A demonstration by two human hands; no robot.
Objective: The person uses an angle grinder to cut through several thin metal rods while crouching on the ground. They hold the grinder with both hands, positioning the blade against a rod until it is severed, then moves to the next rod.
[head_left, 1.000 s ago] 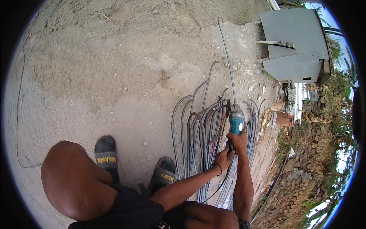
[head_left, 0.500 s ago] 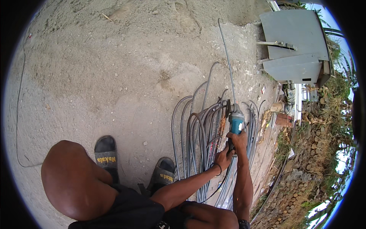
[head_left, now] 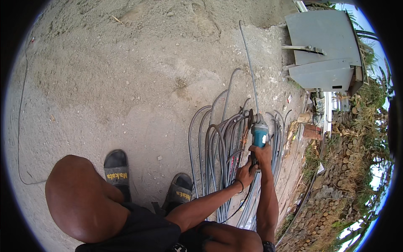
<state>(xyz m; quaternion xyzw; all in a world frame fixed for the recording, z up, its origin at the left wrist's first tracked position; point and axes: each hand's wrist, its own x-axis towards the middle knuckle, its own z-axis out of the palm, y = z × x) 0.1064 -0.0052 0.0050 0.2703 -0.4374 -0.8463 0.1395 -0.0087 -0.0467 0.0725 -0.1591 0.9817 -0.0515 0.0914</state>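
Note:
A teal angle grinder (head_left: 260, 137) is held over a bundle of long grey metal rods (head_left: 213, 147), many of them bent into loops at the far end. Its dark cutting disc (head_left: 250, 119) stands on edge against or very near the rods; whether it touches one I cannot tell. My right hand (head_left: 263, 154) is wrapped round the grinder's body, behind the teal housing. Lower and to the left, my left hand (head_left: 245, 174), with a dark band at the wrist, grips the grinder's black rear end. One straight rod (head_left: 249, 59) runs away from the grinder head across the ground.
My sandalled feet (head_left: 116, 170) rest on sandy ground (head_left: 138, 105) left of the rods. A grey metal box (head_left: 323, 40) stands at the far right, with a stone wall (head_left: 331, 193) and dry plants nearer. A thin cable (head_left: 21, 126) lies along the left.
Almost nothing differs. Both hands keep their hold on the grinder, and its disc stays at the same spot by the rods.

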